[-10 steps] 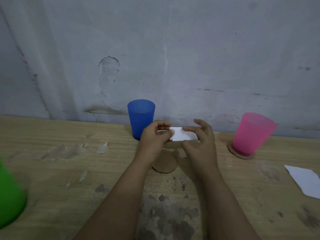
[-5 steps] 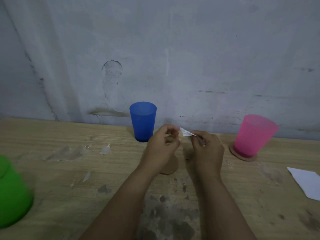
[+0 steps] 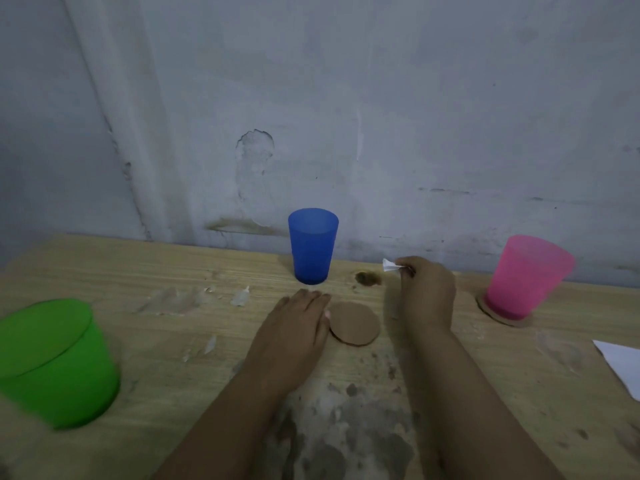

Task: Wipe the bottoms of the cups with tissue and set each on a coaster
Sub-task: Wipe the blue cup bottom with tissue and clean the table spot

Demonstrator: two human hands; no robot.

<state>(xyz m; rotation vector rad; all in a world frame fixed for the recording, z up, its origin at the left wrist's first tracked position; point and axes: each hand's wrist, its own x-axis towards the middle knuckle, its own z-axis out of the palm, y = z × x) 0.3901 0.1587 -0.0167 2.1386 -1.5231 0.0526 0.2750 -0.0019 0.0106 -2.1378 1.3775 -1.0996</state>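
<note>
A blue cup (image 3: pixel 313 247) stands upright on the wooden table (image 3: pixel 166 327) near the wall. Just in front of it my left hand (image 3: pixel 294 330) lies flat with straight fingers, its tips short of the cup's base. A bare round brown coaster (image 3: pixel 354 323) lies right beside that hand. My right hand (image 3: pixel 426 292) pinches a small folded piece of white tissue (image 3: pixel 390 265) above the table. A pink cup (image 3: pixel 523 275) stands on another coaster (image 3: pixel 502 315) at the right. A green cup (image 3: pixel 55 362) stands at the left.
A white sheet of tissue (image 3: pixel 620 365) lies at the table's right edge. The grey wall (image 3: pixel 346 116) rises directly behind the cups. Scuffed, stained patches (image 3: pixel 346 427) mark the wood between my forearms.
My left hand let go of the tissue and dropped flat onto the table beside the coaster. My right hand kept the tissue, now folded small. The view shifted a little, so the green cup shows more fully.
</note>
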